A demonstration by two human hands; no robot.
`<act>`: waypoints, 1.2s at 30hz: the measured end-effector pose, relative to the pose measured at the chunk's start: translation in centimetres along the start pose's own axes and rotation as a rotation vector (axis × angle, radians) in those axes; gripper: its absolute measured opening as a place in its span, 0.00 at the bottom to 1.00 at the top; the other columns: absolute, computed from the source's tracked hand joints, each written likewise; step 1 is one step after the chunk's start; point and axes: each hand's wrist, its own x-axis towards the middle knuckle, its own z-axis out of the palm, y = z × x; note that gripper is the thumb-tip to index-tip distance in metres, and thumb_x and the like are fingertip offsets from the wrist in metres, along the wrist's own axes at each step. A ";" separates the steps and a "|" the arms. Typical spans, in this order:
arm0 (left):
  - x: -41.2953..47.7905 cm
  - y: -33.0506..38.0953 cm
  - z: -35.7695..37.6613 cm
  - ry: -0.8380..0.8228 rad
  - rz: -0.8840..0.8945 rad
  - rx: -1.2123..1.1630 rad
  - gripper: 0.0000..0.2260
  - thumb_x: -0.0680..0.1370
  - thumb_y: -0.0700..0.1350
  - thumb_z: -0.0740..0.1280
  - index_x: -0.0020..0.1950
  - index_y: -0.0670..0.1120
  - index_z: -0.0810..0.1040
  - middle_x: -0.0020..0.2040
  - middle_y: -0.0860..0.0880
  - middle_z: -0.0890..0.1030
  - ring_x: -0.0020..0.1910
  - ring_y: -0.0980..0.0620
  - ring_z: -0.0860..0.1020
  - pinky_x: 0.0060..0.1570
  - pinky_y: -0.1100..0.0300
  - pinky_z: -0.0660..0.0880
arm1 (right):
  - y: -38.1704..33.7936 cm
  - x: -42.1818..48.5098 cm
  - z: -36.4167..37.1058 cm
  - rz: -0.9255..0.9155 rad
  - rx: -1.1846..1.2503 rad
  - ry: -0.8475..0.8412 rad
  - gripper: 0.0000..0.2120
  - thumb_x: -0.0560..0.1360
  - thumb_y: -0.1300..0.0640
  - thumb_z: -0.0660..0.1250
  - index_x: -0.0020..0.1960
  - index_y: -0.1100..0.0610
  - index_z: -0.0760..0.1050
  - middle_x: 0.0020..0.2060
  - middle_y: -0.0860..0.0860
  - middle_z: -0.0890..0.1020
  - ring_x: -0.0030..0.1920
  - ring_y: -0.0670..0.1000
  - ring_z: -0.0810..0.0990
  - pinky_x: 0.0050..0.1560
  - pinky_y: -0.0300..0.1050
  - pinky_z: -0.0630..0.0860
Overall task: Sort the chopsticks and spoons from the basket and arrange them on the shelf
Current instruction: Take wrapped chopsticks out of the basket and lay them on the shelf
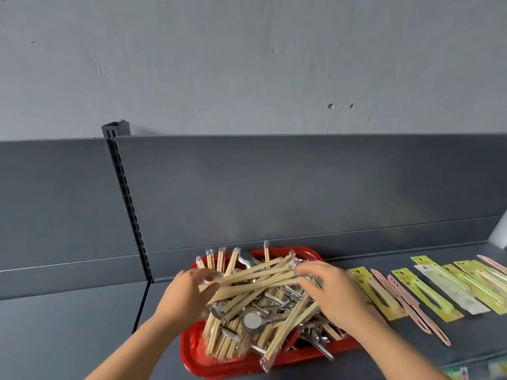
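Grey shelf spreads across the lower left. At lower centre the left hand pinches one end of some chopsticks above the red basket of spoons. The right hand seems to grip the other end. Packets crowd the lower right, just beside the basket.

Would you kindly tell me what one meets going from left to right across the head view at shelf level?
Slotted upright → left hand → chopstick bundle gripped by both hands → right hand → yellow and pink packets.
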 end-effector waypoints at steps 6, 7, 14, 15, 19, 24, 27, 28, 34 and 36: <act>2.6 0.1 2.0 -0.189 -0.075 0.269 0.10 0.78 0.52 0.65 0.59 0.55 0.79 0.53 0.57 0.82 0.47 0.56 0.79 0.47 0.61 0.75 | 1.6 4.8 4.2 -0.058 -0.182 -0.305 0.17 0.78 0.51 0.65 0.67 0.46 0.74 0.65 0.42 0.76 0.66 0.42 0.72 0.65 0.39 0.66; 2.9 -0.1 2.3 -0.208 -0.070 0.278 0.08 0.79 0.51 0.65 0.56 0.54 0.79 0.50 0.56 0.83 0.44 0.56 0.79 0.44 0.62 0.75 | 2.3 5.3 4.7 -0.069 -0.194 -0.334 0.17 0.78 0.51 0.65 0.67 0.46 0.74 0.65 0.42 0.75 0.66 0.44 0.71 0.67 0.42 0.66; 3.1 -0.3 1.9 -0.271 -0.117 0.227 0.05 0.83 0.49 0.55 0.51 0.51 0.68 0.48 0.53 0.73 0.42 0.55 0.73 0.42 0.62 0.68 | 3.8 7.2 5.3 -0.159 -0.235 -0.384 0.10 0.80 0.53 0.62 0.58 0.47 0.79 0.52 0.40 0.73 0.53 0.43 0.73 0.57 0.43 0.73; 2.9 -0.2 1.7 -0.272 -0.122 0.215 0.06 0.83 0.49 0.54 0.50 0.50 0.66 0.46 0.52 0.73 0.40 0.54 0.72 0.39 0.62 0.67 | 4.0 7.5 5.0 -0.174 -0.226 -0.361 0.10 0.80 0.52 0.62 0.58 0.46 0.79 0.52 0.39 0.73 0.51 0.42 0.73 0.55 0.41 0.74; 2.1 0.5 1.2 -0.250 -0.156 0.159 0.07 0.84 0.48 0.51 0.56 0.46 0.63 0.37 0.49 0.74 0.32 0.53 0.69 0.34 0.57 0.68 | 4.6 8.5 2.8 -0.236 -0.287 -0.341 0.11 0.80 0.52 0.60 0.58 0.44 0.77 0.53 0.39 0.78 0.54 0.44 0.75 0.58 0.42 0.71; 1.6 3.1 1.4 -0.057 -0.255 -0.035 0.16 0.71 0.58 0.72 0.47 0.49 0.72 0.36 0.52 0.78 0.28 0.57 0.72 0.27 0.64 0.67 | 6.8 8.2 -0.4 -0.102 -0.295 -0.396 0.14 0.81 0.55 0.57 0.61 0.41 0.76 0.53 0.39 0.79 0.54 0.45 0.76 0.57 0.48 0.75; 1.4 3.8 2.7 -0.117 -0.262 0.012 0.18 0.63 0.57 0.78 0.40 0.49 0.74 0.36 0.53 0.79 0.31 0.56 0.71 0.29 0.65 0.67 | 8.6 7.8 -1.5 0.013 -0.294 -0.366 0.11 0.80 0.56 0.58 0.53 0.44 0.77 0.44 0.42 0.82 0.44 0.44 0.79 0.44 0.44 0.77; 1.3 4.1 3.2 -0.156 -0.266 0.033 0.17 0.63 0.56 0.79 0.40 0.49 0.75 0.36 0.52 0.79 0.31 0.57 0.72 0.29 0.66 0.67 | 8.9 7.6 -1.5 0.035 -0.259 -0.355 0.11 0.80 0.57 0.59 0.48 0.44 0.77 0.39 0.43 0.81 0.39 0.43 0.78 0.38 0.40 0.74; 2.0 4.4 4.2 -0.230 -0.304 0.146 0.10 0.68 0.50 0.77 0.37 0.53 0.75 0.34 0.55 0.79 0.31 0.60 0.76 0.26 0.69 0.69 | 9.1 5.7 -0.3 0.165 -0.058 -0.326 0.09 0.76 0.54 0.62 0.40 0.53 0.78 0.28 0.47 0.73 0.30 0.47 0.70 0.34 0.45 0.66; 2.3 4.2 3.8 -0.211 -0.328 0.145 0.09 0.71 0.49 0.75 0.36 0.53 0.75 0.30 0.54 0.78 0.25 0.62 0.74 0.22 0.70 0.66 | 8.7 5.1 -0.2 0.197 0.005 -0.292 0.09 0.74 0.53 0.65 0.37 0.53 0.78 0.25 0.46 0.71 0.27 0.45 0.68 0.31 0.42 0.64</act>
